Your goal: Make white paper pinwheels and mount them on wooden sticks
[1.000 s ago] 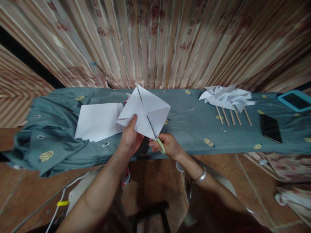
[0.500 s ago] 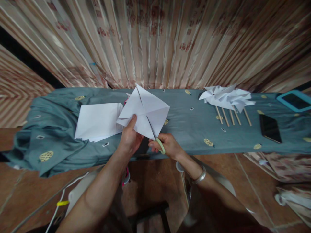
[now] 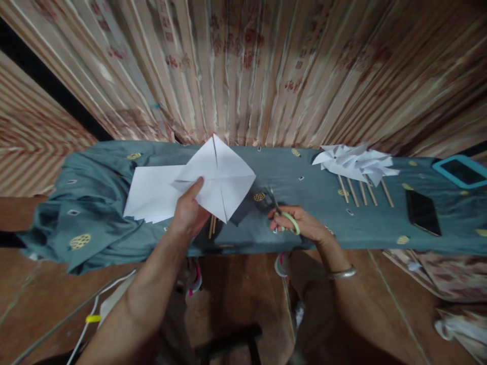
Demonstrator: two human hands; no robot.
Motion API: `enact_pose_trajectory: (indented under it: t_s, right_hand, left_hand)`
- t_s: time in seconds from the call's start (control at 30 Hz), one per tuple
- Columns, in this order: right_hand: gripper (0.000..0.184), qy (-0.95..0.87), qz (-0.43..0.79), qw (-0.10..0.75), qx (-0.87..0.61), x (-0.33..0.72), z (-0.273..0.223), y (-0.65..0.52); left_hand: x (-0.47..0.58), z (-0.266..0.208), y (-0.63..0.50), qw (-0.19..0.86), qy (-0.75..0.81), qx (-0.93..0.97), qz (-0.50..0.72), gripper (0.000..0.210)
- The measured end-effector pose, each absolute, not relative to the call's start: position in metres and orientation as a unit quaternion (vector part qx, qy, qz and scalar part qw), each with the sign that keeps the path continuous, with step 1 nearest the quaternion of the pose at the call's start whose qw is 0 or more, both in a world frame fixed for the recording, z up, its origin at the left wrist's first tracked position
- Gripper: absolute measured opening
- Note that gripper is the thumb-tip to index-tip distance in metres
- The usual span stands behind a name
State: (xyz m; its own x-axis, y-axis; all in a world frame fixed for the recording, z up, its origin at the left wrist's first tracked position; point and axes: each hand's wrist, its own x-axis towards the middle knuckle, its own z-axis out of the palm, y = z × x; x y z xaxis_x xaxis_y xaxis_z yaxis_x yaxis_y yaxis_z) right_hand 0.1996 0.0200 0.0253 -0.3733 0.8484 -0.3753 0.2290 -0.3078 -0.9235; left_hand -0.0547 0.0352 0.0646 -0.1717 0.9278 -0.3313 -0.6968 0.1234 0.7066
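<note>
left hand [image 3: 189,209] pinched; right hand [image 3: 300,223] curled

A: Which things look like paper?
B: The creased sheet [image 3: 230,183] and the pinwheels [image 3: 353,161], both smooth and matt.
A: And the scissors [image 3: 292,220]?
B: Plastic handles [image 3: 295,226], metal blades [image 3: 274,200]. The sticks [image 3: 352,192] look like plain wood, the tablecloth [image 3: 285,167] wrinkled, matt cloth, the bangle [image 3: 342,274] shiny metal.

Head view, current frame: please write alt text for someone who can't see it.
A person's left hand holds a white paper square, slit at top and bottom corners; the right hand holds pale-green-handled scissors apart from it. On blue-green patterned cloth lie stacked white paper sheets, left, and white paper pinwheels on wooden sticks, right.
</note>
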Motion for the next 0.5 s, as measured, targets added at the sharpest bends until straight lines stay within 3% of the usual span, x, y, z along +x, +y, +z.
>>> enact_pose_trajectory:
  t_s: [0.1,0.17,0.4,0.5]
  right_hand:
    - [0.056,-0.494,0.547,0.411,-0.536,0.202,0.021,0.025]
    - [0.054,-0.486,0.519,0.461,-0.531,0.198,0.021,0.028]
    - [0.045,-0.425,0.621,0.411,-0.515,0.186,0.026,0.026]
    - [0.039,-0.374,0.628,0.447,-0.516,0.177,0.023,0.025]
  left_hand:
    - [-0.048,0.056,0.026,0.669,0.438,0.158,0.579,0.026]
    - [-0.041,0.048,0.019,0.7,0.46,0.164,0.52,0.022]
    - [-0.022,0.034,0.007,0.748,0.466,0.198,0.429,0.019]
    - [-0.021,0.045,0.01,0.747,0.443,0.194,0.456,0.031]
